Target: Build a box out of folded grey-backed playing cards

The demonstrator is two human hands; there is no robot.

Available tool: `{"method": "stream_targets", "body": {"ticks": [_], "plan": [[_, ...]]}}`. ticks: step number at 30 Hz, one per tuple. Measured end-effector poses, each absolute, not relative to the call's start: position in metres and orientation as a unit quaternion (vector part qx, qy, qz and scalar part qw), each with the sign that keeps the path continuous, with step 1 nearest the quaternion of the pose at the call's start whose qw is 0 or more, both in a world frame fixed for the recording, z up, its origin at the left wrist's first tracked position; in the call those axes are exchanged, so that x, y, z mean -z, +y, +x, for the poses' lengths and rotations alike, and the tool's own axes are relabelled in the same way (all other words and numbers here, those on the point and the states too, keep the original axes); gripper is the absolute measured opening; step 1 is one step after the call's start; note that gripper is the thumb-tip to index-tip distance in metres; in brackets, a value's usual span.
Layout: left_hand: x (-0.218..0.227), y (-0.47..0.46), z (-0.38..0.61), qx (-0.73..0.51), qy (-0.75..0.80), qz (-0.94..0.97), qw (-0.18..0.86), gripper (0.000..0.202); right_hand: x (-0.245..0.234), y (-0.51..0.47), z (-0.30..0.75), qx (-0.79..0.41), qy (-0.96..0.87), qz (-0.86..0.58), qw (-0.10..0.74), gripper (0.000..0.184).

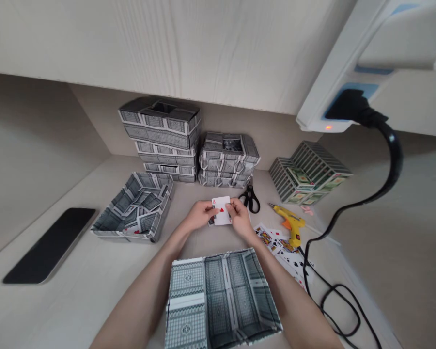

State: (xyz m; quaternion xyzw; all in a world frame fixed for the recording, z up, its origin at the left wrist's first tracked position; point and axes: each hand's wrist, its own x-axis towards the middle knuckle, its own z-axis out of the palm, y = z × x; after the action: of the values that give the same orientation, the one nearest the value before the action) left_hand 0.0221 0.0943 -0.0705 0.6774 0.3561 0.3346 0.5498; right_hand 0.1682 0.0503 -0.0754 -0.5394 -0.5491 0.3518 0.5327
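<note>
An ace of hearts playing card (222, 213) faces up between my two hands, above the table. My left hand (201, 214) pinches its left edge, where part of another patterned card shows behind it. On the card's right edge, the thumb and fingers of my right hand (240, 214) are closed. Nearer to me, between my forearms, stands an open box built of playing cards (192, 278), its grey patterned backs outward. Black-handled scissors (252, 199) lie just beyond my right hand.
An open card tray (156, 228) holding loose cards and a black phone (51, 245) lie left. Card boxes (167, 126) are stacked behind. Right are loose cards (288, 259), a yellow glue gun (292, 225), card packs (312, 169) and a black cable (366, 198) hanging from a power strip (323, 123).
</note>
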Motion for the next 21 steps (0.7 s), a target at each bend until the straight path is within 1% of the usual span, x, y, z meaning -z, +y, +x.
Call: {"method": "stream_targets", "body": {"ticks": [3,6,8,11,17,21], "plan": [[0.075,0.095,0.023,-0.349,0.359,0.664,0.556,0.023,0.073,0.051,0.166,-0.387,-0.526,-0.526,0.544,0.020],[0.080,0.097,0.025,-0.370,0.365,0.644,0.562,0.030,0.071,0.053,0.165,-0.430,-0.502,-0.505,0.555,0.023],[0.083,0.097,0.025,-0.380,0.375,0.637,0.557,0.034,0.069,0.052,0.164,-0.437,-0.499,-0.499,0.558,0.023],[0.082,0.097,0.026,-0.397,0.372,0.623,0.562,0.030,0.068,0.051,0.164,-0.445,-0.500,-0.487,0.561,0.022],[0.071,0.092,0.029,-0.415,0.352,0.560,0.625,0.026,0.067,0.049,0.163,-0.464,-0.494,-0.475,0.562,0.022],[0.068,0.091,0.029,-0.431,0.357,0.549,0.621,0.021,0.068,0.049,0.161,-0.484,-0.480,-0.463,0.567,0.020]]}}
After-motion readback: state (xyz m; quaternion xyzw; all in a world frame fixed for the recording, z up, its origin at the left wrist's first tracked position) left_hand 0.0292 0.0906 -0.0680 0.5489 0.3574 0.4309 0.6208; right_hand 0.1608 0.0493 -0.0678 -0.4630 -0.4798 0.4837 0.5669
